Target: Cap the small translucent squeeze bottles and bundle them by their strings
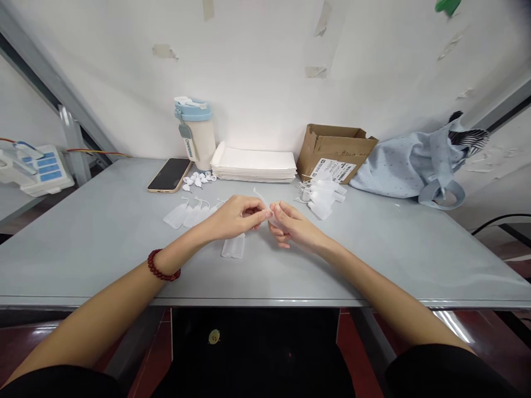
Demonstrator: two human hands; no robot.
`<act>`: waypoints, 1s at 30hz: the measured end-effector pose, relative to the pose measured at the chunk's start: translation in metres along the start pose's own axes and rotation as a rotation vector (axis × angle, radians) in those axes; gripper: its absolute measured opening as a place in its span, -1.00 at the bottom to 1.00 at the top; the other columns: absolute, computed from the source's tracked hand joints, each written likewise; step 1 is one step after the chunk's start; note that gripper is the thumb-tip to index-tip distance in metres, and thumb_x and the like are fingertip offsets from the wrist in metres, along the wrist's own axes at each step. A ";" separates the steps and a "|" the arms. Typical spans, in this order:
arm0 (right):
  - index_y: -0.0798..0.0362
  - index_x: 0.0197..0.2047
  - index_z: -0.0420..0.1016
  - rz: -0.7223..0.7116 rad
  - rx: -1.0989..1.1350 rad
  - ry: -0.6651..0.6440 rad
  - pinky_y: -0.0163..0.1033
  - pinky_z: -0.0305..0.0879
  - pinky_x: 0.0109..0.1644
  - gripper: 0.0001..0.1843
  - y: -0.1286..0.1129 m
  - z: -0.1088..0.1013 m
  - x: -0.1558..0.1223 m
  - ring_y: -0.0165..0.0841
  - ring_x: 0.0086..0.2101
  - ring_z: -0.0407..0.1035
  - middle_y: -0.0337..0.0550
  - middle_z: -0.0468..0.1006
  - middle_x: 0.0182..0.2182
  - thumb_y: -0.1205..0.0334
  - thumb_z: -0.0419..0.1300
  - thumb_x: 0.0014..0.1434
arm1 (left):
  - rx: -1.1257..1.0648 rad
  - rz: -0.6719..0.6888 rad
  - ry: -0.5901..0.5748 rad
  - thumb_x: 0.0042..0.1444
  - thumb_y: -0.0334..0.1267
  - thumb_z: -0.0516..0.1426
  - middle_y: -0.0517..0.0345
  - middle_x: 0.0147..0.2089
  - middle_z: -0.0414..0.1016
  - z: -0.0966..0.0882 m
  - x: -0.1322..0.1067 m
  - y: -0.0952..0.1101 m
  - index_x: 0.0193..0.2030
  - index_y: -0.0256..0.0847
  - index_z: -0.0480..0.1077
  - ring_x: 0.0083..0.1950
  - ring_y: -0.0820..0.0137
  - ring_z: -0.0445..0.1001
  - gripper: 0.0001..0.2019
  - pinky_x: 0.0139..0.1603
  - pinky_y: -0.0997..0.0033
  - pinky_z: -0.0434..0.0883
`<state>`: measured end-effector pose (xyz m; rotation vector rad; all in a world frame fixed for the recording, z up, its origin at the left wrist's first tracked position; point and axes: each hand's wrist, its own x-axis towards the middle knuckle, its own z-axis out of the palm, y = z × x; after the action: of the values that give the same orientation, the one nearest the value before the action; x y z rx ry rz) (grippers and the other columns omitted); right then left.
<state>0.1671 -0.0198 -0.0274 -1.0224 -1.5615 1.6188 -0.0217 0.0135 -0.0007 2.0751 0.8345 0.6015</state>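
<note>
Your left hand [234,216] and right hand [295,226] both pinch a small clear plastic piece [270,212] in front of the white stack [254,165]; so slight a grip could let it slip among the loose bottles [188,214].

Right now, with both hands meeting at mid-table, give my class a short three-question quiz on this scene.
1. True or false: the phone lies to the left of the blue-lidded tumbler.
2. What do the left hand and right hand pinch between their fingertips? A) a small translucent plastic piece with a thin tube B) the phone C) the tumbler's lid
3. Fill in: the red bead bracelet sits on the ____ wrist.

Key: 1 true; 2 A; 3 left.
</note>
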 end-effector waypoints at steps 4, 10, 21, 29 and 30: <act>0.03 -0.09 0.28 -0.346 -0.573 0.292 -0.29 0.20 -0.39 -0.65 0.007 -0.006 0.002 -0.43 -0.49 0.22 -0.30 0.35 -0.49 -0.07 0.10 0.24 | -0.017 -0.064 0.141 0.20 -0.09 0.07 0.20 -0.54 0.38 -0.002 0.003 -0.006 -0.43 -0.29 0.41 -0.50 0.51 0.34 -0.69 -0.47 0.54 0.27; 0.06 0.01 0.40 -0.538 -0.985 0.456 -0.19 0.31 -0.22 -0.65 0.015 -0.041 0.012 -0.26 -0.25 0.39 0.01 0.54 -0.18 0.08 -0.06 0.35 | 0.020 -0.090 0.186 0.17 -0.10 0.07 0.15 -0.44 0.45 -0.010 0.009 -0.016 -0.37 -0.27 0.42 -0.42 0.43 0.41 -0.73 -0.37 0.48 0.36; 0.20 0.15 0.40 -0.016 -1.499 1.015 0.05 0.17 -0.03 -0.57 0.017 -0.128 0.013 0.03 0.00 0.24 0.19 0.51 -0.06 0.27 -0.06 0.31 | 0.998 -0.452 0.357 0.14 -0.44 -0.03 -0.26 -0.05 0.45 -0.094 0.005 -0.089 0.00 -0.35 0.52 0.09 -0.04 0.36 -0.62 0.04 0.12 0.33; 0.24 0.02 0.48 0.080 -1.450 1.067 0.08 0.15 -0.02 -0.61 0.016 -0.113 0.013 0.05 0.01 0.21 0.24 0.47 -0.03 0.23 0.01 0.25 | 1.012 -0.502 0.234 0.12 -0.42 0.00 -0.27 0.03 0.44 -0.096 0.006 -0.099 0.08 -0.30 0.48 0.12 -0.03 0.36 -0.58 0.06 0.10 0.35; 0.25 0.02 0.48 0.063 -1.438 1.084 0.09 0.15 -0.01 -0.61 0.016 -0.111 0.012 0.06 0.01 0.21 0.24 0.47 -0.04 0.22 0.01 0.24 | 1.014 -0.507 0.219 0.12 -0.42 0.00 -0.27 0.03 0.44 -0.096 0.006 -0.099 0.09 -0.30 0.47 0.13 -0.03 0.36 -0.58 0.07 0.10 0.35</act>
<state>0.2598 0.0432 -0.0421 -2.0881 -1.6320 -0.4537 -0.1147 0.1117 -0.0266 2.4937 2.0204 0.0967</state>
